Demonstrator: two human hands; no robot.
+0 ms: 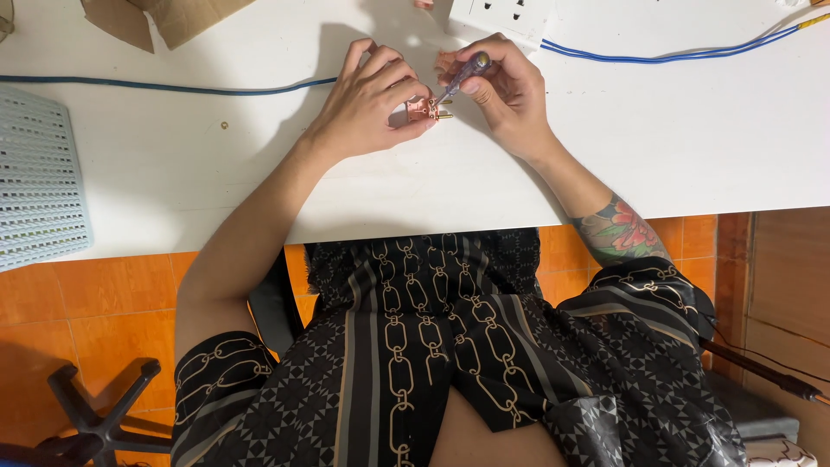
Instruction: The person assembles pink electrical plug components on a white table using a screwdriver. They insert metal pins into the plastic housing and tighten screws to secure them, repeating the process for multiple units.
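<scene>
My left hand (376,99) pinches a small pinkish plug part with brass pins (425,109) just above the white table (259,164). In my right hand (506,91) is a small screwdriver with a clear purple handle (465,73). Its tip points down-left into the plug part. Both hands meet near the table's middle, below a white socket strip (506,15). My left fingers hide most of the small part.
A blue cable (156,86) runs along the table from the left toward my hands, and another blue cable (674,57) leaves the socket strip to the right. Brown cardboard pieces (164,17) lie at the far left. A grey perforated basket (39,177) sits at the left edge. Orange floor tiles lie below.
</scene>
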